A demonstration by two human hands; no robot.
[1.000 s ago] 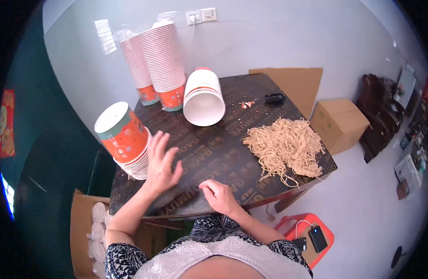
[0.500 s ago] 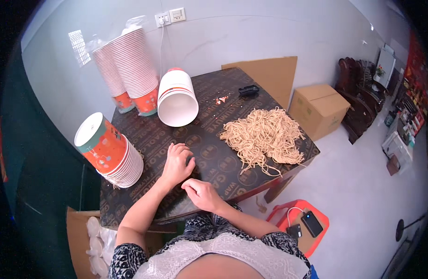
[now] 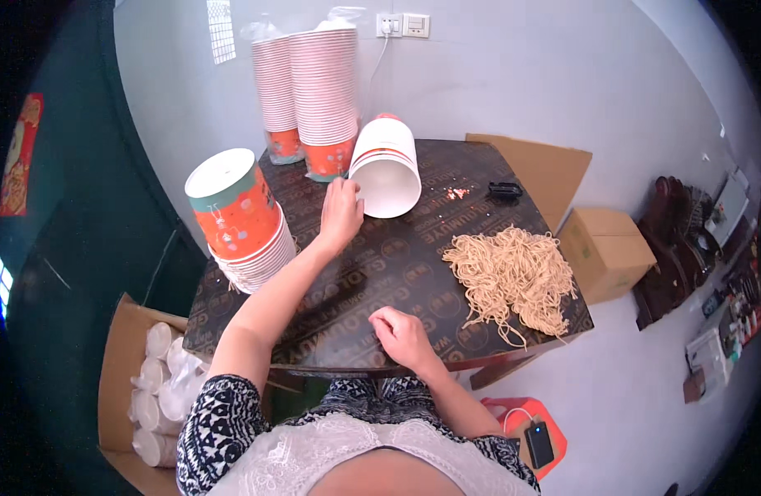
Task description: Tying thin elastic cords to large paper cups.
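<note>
A nested set of white paper buckets point(image 3: 389, 190) lies on its side on the dark printed tabletop point(image 3: 372, 281), mouth toward me. My left hand point(image 3: 342, 217) reaches over the table to the left edge of that mouth. Its curled fingers and thumb close at the rim; the exact contact is partly hidden. Near the front edge my right hand point(image 3: 404, 337) rests loosely closed, thumb on top, with nothing showing in it. Left of my forearm stands an upside-down stack of orange and green paper buckets point(image 3: 240, 215).
Tall bagged stacks of paper buckets point(image 3: 324, 91) stand against the wall. A heap of tan strings point(image 3: 521, 281) and a black object point(image 3: 504, 191) lie at the right. Below left is a carton point(image 3: 116, 388) of white lids; a red stool point(image 3: 554, 422) holds a power bank point(image 3: 538, 444).
My left hand has moved away from my right hand, forward to the lying buckets' rim. My right hand stays closed near the front edge. The view has turned left.
</note>
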